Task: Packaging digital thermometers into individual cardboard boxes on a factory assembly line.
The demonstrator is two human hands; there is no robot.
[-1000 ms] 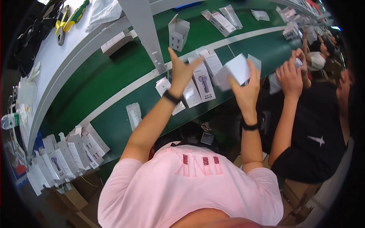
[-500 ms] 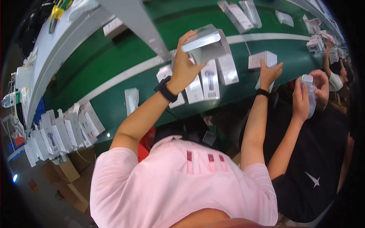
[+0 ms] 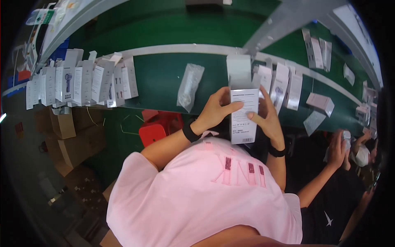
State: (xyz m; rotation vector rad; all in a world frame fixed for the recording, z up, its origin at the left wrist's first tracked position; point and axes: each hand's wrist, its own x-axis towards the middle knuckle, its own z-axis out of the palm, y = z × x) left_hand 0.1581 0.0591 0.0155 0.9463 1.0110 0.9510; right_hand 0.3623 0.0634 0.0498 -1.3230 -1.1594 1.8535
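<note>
In front of my chest I hold a white cardboard box [image 3: 244, 123] with small dark print on the side facing me. Its upper end has a raised flap [image 3: 239, 68]; the inside cannot be seen. My left hand [image 3: 218, 108] grips its left side, thumb across the printed face. On its right side my right hand [image 3: 266, 118] is closed, thumb on the same face. Just beyond and to the right, several similar white boxes [image 3: 293, 91] stand on the green bench. A bubble-wrapped item [image 3: 190, 87] lies on the bench left of my hands.
A row of upright white boxes [image 3: 83, 84] lines the bench at left. One closed white box [image 3: 320, 103] and a clear bubble bag [image 3: 314, 122] lie at right, near a co-worker's hands [image 3: 339, 150]. A grey post [image 3: 269, 31] rises beyond. Below are a red stool [image 3: 154, 133] and cartons [image 3: 74, 144].
My left hand has brought the box from over the bench to my chest. My right hand has left the box at right and now holds this one too. The view has swung left.
</note>
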